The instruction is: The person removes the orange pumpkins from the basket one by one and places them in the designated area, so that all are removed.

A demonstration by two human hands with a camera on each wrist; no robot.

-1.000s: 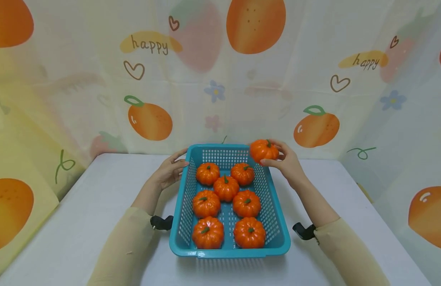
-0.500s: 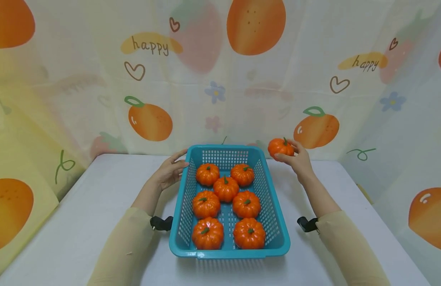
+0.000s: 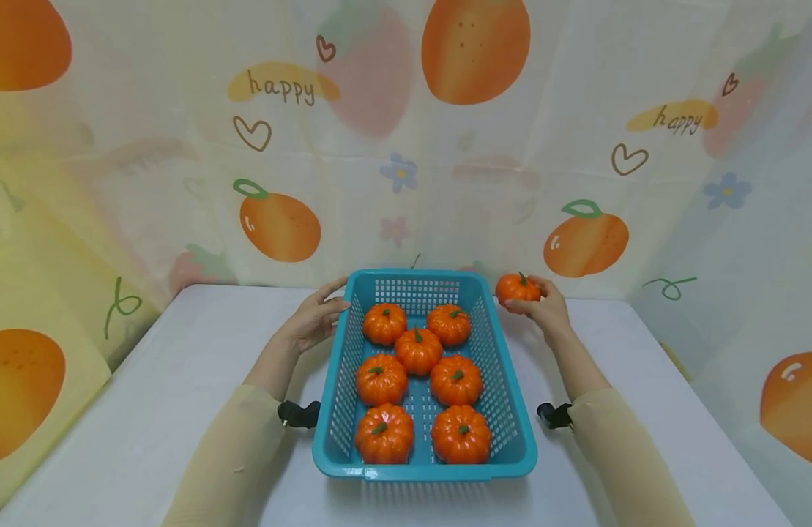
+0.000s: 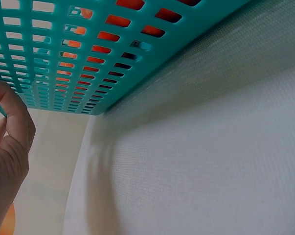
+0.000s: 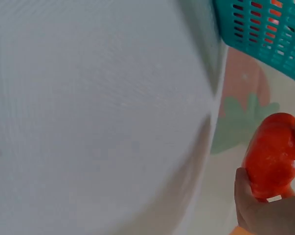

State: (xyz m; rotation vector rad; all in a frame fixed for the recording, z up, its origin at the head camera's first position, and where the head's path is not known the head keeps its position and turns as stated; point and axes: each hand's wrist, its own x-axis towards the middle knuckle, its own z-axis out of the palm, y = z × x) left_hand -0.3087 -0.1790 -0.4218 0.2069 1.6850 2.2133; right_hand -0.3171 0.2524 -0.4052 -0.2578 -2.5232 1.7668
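A blue-green plastic basket (image 3: 424,472) with perforated walls stands in the middle of the table, holding several small orange pumpkins (image 3: 385,433) with green stems. My left hand (image 3: 313,320) is at the basket's far left rim. In the left wrist view, the left hand (image 4: 10,132) has finger and thumb bent around the basket's (image 4: 96,85) edge. My right hand (image 3: 547,307) grips another orange pumpkin (image 3: 516,288) just outside the far right corner. In the right wrist view this pumpkin (image 5: 273,154) sits between thumb and fingers, above the table surface.
The white table (image 3: 149,395) spreads out on both sides of the basket. Behind it hangs a fruit-printed cloth (image 3: 445,168). Black wrist mounts (image 3: 299,414) stick out from both sleeves, close to the basket's sides.
My right hand has carried its pumpkin from over the basket's far right corner to the right, outside the rim, then lowered it slightly. The left hand and the basket have stayed put.
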